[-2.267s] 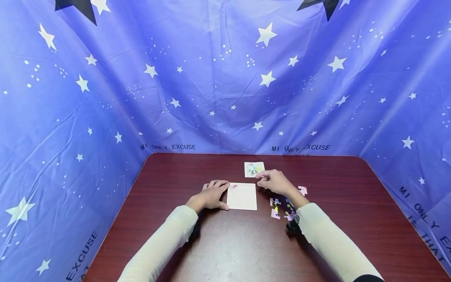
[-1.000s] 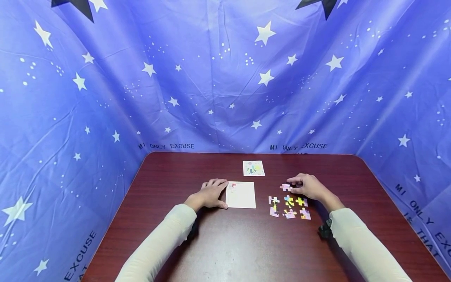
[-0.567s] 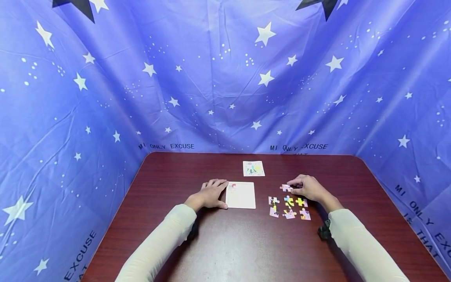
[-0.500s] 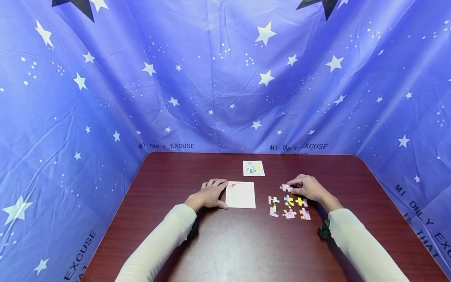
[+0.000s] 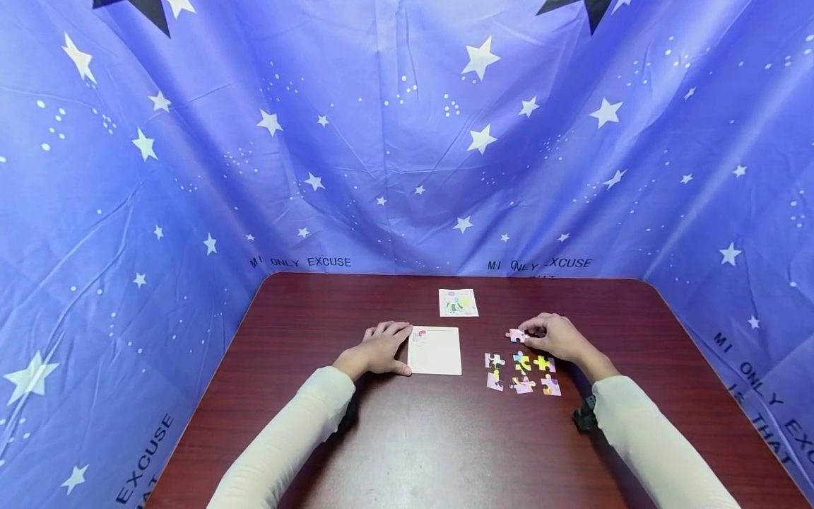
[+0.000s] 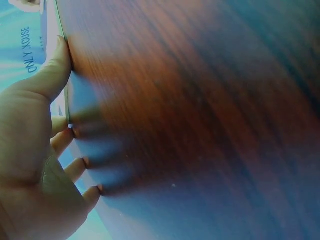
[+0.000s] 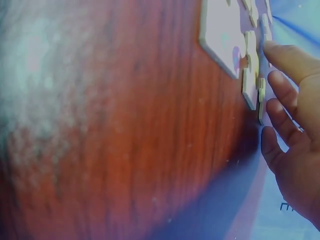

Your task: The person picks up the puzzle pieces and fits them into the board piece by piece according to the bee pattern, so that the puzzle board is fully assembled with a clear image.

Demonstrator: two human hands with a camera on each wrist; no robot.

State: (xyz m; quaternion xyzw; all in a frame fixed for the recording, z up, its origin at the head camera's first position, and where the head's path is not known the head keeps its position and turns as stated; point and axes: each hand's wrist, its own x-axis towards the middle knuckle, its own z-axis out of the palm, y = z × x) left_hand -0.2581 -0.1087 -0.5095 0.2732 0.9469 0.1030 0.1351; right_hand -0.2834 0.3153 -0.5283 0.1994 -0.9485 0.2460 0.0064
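A white puzzle board (image 5: 435,351) lies flat mid-table, with one piece set in its top left corner. My left hand (image 5: 381,348) rests on the table against the board's left edge; in the left wrist view its thumb (image 6: 59,60) touches that edge. My right hand (image 5: 555,336) is to the right of the board and pinches a pink puzzle piece (image 5: 516,335) at its fingertips, just above the table. Several loose coloured pieces (image 5: 523,375) lie in a cluster just below that hand. In the right wrist view the right-hand fingers (image 7: 280,95) sit beside pieces (image 7: 249,82).
A small picture card (image 5: 458,302) lies beyond the board. The dark red table (image 5: 407,438) has rounded far corners. Blue star-printed cloth (image 5: 407,141) hangs close around the back and both sides. A black wrist camera mount (image 5: 584,417) shows under my right sleeve.
My right hand moved from beside the board out to the loose pieces on the right, took hold of the pink piece and raised it slightly. The left hand stayed put.
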